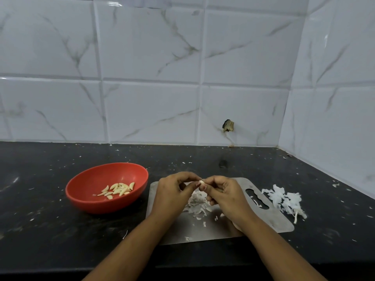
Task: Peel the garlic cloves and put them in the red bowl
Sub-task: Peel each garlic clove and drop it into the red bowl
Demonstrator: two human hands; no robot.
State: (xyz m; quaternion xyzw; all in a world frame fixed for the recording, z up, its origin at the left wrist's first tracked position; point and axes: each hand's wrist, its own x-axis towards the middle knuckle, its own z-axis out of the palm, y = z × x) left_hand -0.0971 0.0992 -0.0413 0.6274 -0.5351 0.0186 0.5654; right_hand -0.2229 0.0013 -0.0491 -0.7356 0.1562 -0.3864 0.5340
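A small white garlic clove is pinched between the fingertips of my left hand and my right hand, held above a grey metal cutting board. Below the hands lies a heap of garlic skins on the board. The red bowl stands to the left of the board on the black counter, with several peeled cloves lying in its bottom.
A second pile of white garlic skins lies on the counter by the board's right end. Small skin flakes are scattered over the black counter. Tiled walls close off the back and the right side.
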